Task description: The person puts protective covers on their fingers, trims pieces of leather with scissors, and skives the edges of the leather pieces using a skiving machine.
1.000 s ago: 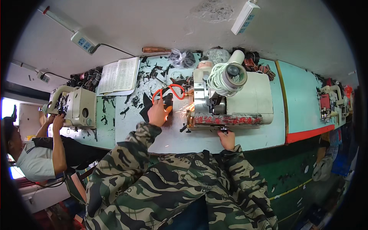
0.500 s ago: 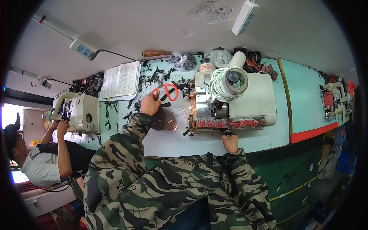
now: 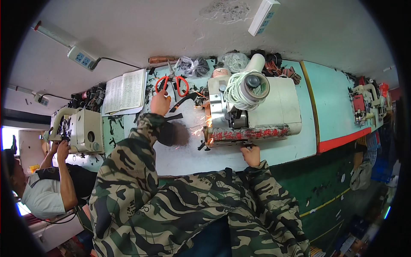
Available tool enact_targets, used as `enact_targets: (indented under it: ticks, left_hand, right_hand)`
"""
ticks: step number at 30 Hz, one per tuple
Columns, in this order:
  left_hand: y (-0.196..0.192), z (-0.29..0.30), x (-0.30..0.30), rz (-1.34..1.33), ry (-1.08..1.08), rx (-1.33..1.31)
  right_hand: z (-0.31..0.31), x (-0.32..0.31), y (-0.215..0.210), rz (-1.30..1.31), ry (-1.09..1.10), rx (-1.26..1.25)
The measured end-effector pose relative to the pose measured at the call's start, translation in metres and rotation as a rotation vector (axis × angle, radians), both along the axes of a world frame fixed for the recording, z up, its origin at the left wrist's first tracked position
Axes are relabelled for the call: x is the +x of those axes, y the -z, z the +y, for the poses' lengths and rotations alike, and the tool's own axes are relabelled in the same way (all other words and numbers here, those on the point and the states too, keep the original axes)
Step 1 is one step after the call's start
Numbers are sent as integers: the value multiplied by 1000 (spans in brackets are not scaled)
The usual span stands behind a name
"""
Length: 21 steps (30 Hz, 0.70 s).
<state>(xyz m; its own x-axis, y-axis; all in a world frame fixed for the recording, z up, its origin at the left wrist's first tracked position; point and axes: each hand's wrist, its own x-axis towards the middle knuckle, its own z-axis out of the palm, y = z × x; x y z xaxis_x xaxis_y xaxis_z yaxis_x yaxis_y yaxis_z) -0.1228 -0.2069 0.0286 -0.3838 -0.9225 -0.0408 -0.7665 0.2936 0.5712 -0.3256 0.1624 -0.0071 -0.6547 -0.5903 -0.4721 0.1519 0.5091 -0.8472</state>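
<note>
A cream skiving machine (image 3: pixel 280 103) stands on the pale blue bench, with orange sparks (image 3: pixel 208 121) flying from its left end. My left hand (image 3: pixel 160 103) is closed at the left handle loop of a pair of red-handled scissors (image 3: pixel 185 87). Their metal blades point toward the wall and are slightly spread. Below the machine's front edge, my right hand (image 3: pixel 251 156) pinches a small dark knob (image 3: pixel 247 146), mostly covered by my fingers. Dark strips of material (image 3: pixel 183 103) lie between the scissors and the machine. A dark patch (image 3: pixel 173 133) marks the bench beside my left sleeve.
An open notebook (image 3: pixel 125 92) lies at the left. Along the wall are a wooden handle (image 3: pixel 162 59) and plastic bags (image 3: pixel 193 67). A white hose (image 3: pixel 242 92) coils on the machine. Another person (image 3: pixel 47 188) works at a machine (image 3: pixel 81 130) on the left.
My left hand has moved the scissors toward the wall, and their blades now show more clearly. My right hand stays by the machine's front edge. The whole view has shifted slightly.
</note>
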Motion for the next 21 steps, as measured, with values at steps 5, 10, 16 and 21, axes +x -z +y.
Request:
enact_targets:
  ticks: [5,10,16,21]
  left_hand:
    - [-9,69,12,42,266,228]
    - [0,120,-6,302,141,780]
    - [-6,96,-52,621,-144,974]
    - [1,77,-64,552,-38,1045]
  right_hand:
    - [1,-4,9,40,-30,15]
    - [3,-7,26,136,-65,-16]
    - [-1,-3,13,75,-44,17]
    - [1,-3,18,26,6,-38]
